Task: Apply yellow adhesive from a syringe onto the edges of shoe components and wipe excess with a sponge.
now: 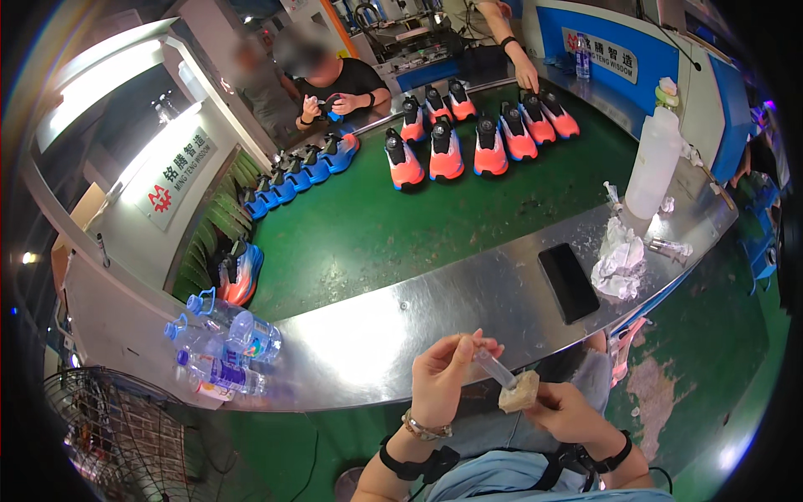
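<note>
Close to my body, just past the metal table's near edge, my left hand [443, 376] pinches a clear plastic tube [495, 368], which looks like a syringe barrel. The tube slants down to the right, its lower end at a tan, rough-sided block [520, 392]. My right hand [567, 412] grips that block from the right, fingers closed on it. Whether the tube touches the block or stops just short, I cannot tell. A black phone [569, 283] lies on the metal ledge [468, 289] beyond my hands.
Coral and white running shoes [446, 151] stand in rows on the green belt [360, 226]; blue ones [288, 182] line its left side. Water bottles [222, 343] lie at left. Crumpled paper [619, 259] and a white bottle [655, 163] are at right. A co-worker [339, 88] handles something blue; another's hand [525, 74] touches a shoe.
</note>
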Demonstrator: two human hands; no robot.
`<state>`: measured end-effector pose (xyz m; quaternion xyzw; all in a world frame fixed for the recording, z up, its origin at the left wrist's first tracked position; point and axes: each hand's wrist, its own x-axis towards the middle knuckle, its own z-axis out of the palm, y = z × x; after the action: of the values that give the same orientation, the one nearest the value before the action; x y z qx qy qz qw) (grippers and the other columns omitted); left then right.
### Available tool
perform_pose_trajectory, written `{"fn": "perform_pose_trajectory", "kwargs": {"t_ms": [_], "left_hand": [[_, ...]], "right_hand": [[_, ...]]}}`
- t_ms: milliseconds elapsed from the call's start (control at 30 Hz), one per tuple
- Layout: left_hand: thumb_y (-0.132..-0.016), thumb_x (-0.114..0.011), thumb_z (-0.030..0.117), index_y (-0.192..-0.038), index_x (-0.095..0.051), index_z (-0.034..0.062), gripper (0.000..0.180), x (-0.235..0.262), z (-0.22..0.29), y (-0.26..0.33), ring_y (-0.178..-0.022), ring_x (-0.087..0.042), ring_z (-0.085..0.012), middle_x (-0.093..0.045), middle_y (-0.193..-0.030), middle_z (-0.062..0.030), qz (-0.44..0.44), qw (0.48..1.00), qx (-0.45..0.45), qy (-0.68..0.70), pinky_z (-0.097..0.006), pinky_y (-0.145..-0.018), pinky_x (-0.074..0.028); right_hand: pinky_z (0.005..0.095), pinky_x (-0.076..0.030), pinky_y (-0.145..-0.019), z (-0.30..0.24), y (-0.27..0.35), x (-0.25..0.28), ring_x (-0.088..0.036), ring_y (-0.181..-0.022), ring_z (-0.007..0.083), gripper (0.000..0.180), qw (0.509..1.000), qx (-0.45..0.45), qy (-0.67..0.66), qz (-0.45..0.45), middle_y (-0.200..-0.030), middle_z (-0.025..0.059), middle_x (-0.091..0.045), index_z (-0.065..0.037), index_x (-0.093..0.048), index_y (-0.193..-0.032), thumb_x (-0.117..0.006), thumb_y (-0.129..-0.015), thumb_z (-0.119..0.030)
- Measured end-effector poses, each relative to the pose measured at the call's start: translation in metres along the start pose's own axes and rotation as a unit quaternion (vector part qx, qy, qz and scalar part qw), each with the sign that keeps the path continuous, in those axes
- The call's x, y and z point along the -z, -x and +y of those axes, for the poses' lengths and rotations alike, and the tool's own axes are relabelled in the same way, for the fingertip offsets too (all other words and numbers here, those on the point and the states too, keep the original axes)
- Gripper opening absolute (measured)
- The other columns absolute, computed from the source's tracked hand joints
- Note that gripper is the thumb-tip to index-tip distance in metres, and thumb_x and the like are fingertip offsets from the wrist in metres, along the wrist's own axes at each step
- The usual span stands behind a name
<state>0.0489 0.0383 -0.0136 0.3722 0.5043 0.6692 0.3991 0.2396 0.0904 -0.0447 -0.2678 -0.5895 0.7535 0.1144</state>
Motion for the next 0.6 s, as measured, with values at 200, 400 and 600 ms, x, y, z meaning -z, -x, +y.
{"fn": "perform_pose_trajectory", "kwargs": {"t_ms": [200, 400, 600], "left_hand": [[-0.092, -0.048, 0.015, -0.084, -0.060, -0.0038, 0.023, -0.017, 0.006, -0.006, -0.078, -0.064, -0.0217, -0.064, -0.086, -0.0130, 0.107, 0.989, 0.010, 0.098, -0.041, -0.095, -0.040], [-0.091, -0.049, 0.010, -0.085, -0.058, -0.0071, 0.021, -0.011, 0.012, -0.004, -0.078, -0.063, -0.0157, -0.066, -0.079, -0.0128, 0.044, 0.992, -0.080, -0.092, -0.036, -0.100, -0.033], [-0.093, -0.045, 0.017, -0.072, -0.055, -0.0016, 0.029, -0.007, 0.011, 0.004, -0.066, -0.057, -0.0136, -0.063, -0.068, -0.0102, 0.066, 0.979, -0.118, -0.153, -0.041, -0.103, -0.029]], "right_hand": [[0.0320, -0.045, -0.049, 0.002, -0.010, -0.017, -0.056, -0.052, 0.0239, 0.019, 0.816, 0.294, 0.423, 0.261, -0.071, 0.0077, -0.058, -0.002, -0.059, -0.093, -0.064, -0.074, -0.006], [0.0324, -0.043, -0.047, -0.008, 0.003, -0.018, -0.054, -0.049, 0.0269, 0.018, 0.874, 0.245, 0.355, 0.223, -0.066, 0.0135, -0.058, -0.001, -0.060, -0.094, -0.060, -0.075, -0.002], [0.0232, -0.029, -0.045, -0.010, 0.011, -0.019, -0.034, -0.050, 0.0047, 0.022, 0.989, 0.076, 0.104, 0.076, -0.056, -0.0001, -0.045, -0.002, -0.060, -0.104, -0.058, -0.084, -0.008]]}}
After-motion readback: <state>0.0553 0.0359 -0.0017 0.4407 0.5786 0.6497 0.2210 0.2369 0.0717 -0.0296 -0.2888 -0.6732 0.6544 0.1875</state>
